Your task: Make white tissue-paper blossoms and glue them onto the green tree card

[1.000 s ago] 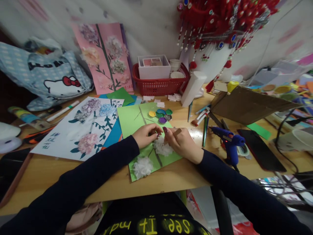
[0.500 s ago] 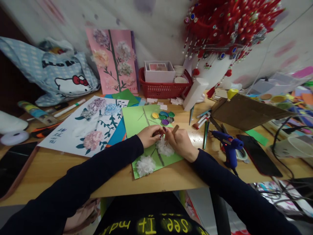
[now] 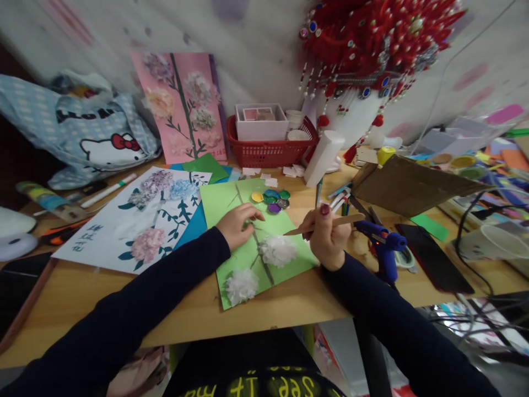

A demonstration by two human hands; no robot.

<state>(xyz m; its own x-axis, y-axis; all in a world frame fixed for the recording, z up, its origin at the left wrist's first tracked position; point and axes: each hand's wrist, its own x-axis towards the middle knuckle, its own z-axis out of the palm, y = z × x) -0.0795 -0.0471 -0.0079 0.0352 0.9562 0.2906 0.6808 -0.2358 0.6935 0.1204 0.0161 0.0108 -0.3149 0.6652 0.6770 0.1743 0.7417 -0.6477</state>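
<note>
My right hand [image 3: 326,234] grips a flat brown stick-like tool [image 3: 346,220], whose narrow tip points left, just above a white ruffled paper flower [image 3: 279,251]. That flower sits on a light green sheet [image 3: 223,207] with a grey-brown branch drawn on it. A second white flower [image 3: 242,286] lies at the sheet's near left corner. Resting on the sheet, my left hand [image 3: 238,225] has its fingers loosely spread and holds nothing. Small paint pots [image 3: 273,208] in yellow, green, purple and other colours stand at the sheet's far edge.
To the right are a blue glue gun [image 3: 382,242], a dark phone [image 3: 433,259] and a brown cardboard piece [image 3: 413,184]. A white flower picture [image 3: 99,231] lies left. Behind stand a red basket [image 3: 268,153], a pink flower picture [image 3: 165,132] and a red beaded headdress [image 3: 372,49].
My hands have parted: the left moved left onto the green sheet, the right moved right with the brown tool. The upper white flower is now uncovered. The whole view has shifted slightly.
</note>
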